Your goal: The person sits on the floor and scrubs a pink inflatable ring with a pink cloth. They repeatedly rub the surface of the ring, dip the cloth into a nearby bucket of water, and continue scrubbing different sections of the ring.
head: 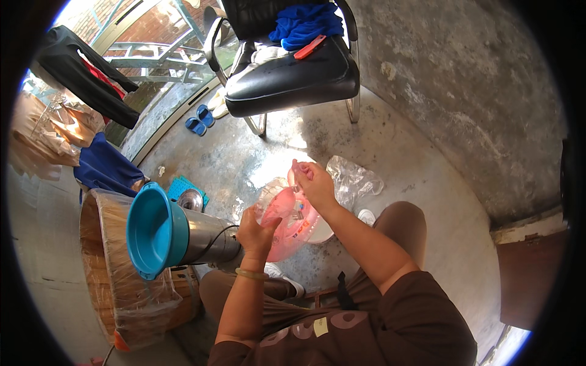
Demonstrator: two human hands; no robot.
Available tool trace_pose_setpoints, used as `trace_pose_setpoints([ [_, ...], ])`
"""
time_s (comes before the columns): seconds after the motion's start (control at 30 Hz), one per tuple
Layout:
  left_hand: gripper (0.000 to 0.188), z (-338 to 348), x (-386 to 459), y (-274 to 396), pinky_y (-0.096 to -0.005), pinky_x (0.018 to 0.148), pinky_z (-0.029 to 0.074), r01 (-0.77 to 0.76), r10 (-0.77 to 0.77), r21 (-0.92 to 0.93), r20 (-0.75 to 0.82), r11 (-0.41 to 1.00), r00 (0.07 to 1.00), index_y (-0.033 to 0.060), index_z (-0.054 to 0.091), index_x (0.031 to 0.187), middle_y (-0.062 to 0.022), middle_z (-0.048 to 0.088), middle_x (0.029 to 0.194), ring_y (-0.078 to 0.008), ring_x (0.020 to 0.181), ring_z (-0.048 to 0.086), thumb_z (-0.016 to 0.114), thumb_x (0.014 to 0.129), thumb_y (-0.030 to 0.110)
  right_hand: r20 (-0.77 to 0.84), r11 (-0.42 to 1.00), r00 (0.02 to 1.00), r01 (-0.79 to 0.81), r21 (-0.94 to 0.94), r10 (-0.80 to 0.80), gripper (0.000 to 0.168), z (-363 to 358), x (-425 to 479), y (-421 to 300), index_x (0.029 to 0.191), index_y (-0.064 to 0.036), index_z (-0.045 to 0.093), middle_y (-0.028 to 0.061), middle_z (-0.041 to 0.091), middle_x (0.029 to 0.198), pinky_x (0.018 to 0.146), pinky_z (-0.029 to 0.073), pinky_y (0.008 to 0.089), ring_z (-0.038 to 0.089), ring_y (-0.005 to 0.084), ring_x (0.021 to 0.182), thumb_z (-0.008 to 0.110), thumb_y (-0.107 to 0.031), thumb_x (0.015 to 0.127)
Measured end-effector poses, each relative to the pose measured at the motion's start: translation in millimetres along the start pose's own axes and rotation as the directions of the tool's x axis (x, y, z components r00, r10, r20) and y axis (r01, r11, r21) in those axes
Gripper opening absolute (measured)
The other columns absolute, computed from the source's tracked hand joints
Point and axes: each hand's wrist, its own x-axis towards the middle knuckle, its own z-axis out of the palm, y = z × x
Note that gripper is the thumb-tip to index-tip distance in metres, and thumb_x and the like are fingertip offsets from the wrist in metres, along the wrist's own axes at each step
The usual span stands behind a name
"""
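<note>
A pink, see-through inflatable ring [280, 205] with small coloured prints is between my hands, above the concrete floor; it looks like a swim ring. My left hand [258, 232] grips its near left side, thumb on top and fingers beneath. My right hand [317, 186] pinches a soft pink part at the far right edge. A clear section shows near the left fingers. Strong glare and the hands hide some of the ring's outline. Just right of my right hand, a crumpled clear plastic bag [355, 180] lies on the floor.
To my left, a blue plastic basin [179, 238] rests tilted on a metal cylinder [213, 235], beside a plastic-wrapped wooden tub [97, 261]. Ahead stands a black armchair [293, 84] with blue cloth [311, 25] on it. Blue slippers [200, 121] lie near the door track.
</note>
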Motion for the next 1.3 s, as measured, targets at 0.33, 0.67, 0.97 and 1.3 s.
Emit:
trace_pose_setpoints([
  [0.33,0.034,16.1,4.8,-2.4,-0.0375,0.068,0.051,-0.069,0.05,-0.2,-0.101,0.977,0.994,0.0122,0.064,0.108,-0.0098,0.068,0.094,-0.0284,0.084,0.066,0.073,0.081,0.03,0.319,0.566,0.631,0.775,-0.281,-0.707,0.037,20.5,-56.0,-37.9,0.116,-0.009,0.063,0.0122,0.057,0.121,0.091,0.044,0.043,0.053,0.0287,0.119,0.064,-0.016,0.08],
  [0.67,0.019,21.1,0.9,9.7,-0.0289,0.068,0.048,-0.175,0.169,-0.242,-0.046,0.954,0.985,0.0048,0.066,0.089,-0.0075,0.064,0.08,-0.0204,0.071,0.06,0.078,0.074,0.007,0.191,0.788,0.809,0.586,-0.187,-0.556,0.034,15.0,-15.3,4.9,0.113,-0.01,0.063,0.0065,0.062,0.114,0.087,0.048,0.0387,0.058,0.0281,0.101,0.058,-0.008,0.079],
  [0.97,0.062,18.3,9.0,-21.1,-0.0333,0.082,0.047,-0.098,0.126,-0.333,0.065,0.938,0.99,0.0035,0.057,0.121,-0.0114,0.061,0.1,-0.0254,0.091,0.058,0.084,0.067,0.017,0.392,0.802,0.895,-0.39,0.452,0.214,0.031,11.7,0.2,28.2,0.123,-0.002,0.055,0.0062,0.059,0.089,0.052,0.048,0.0258,0.057,0.0101,0.062,0.05,-0.008,0.093],
  [1.3,0.103,-1.8,26.4,-7.6,-0.0338,0.097,0.047,0.276,-0.083,-0.386,0.448,0.88,0.89,-0.0007,0.031,0.147,-0.0182,0.057,0.13,-0.0244,0.115,0.058,0.087,0.062,0.017,0.257,0.917,0.957,-0.218,0.334,0.134,0.034,15.5,-15.7,10.7,0.126,0.0,0.053,0.0092,0.058,0.113,0.073,0.052,0.0294,0.061,0.0156,0.087,0.052,-0.003,0.092],
])
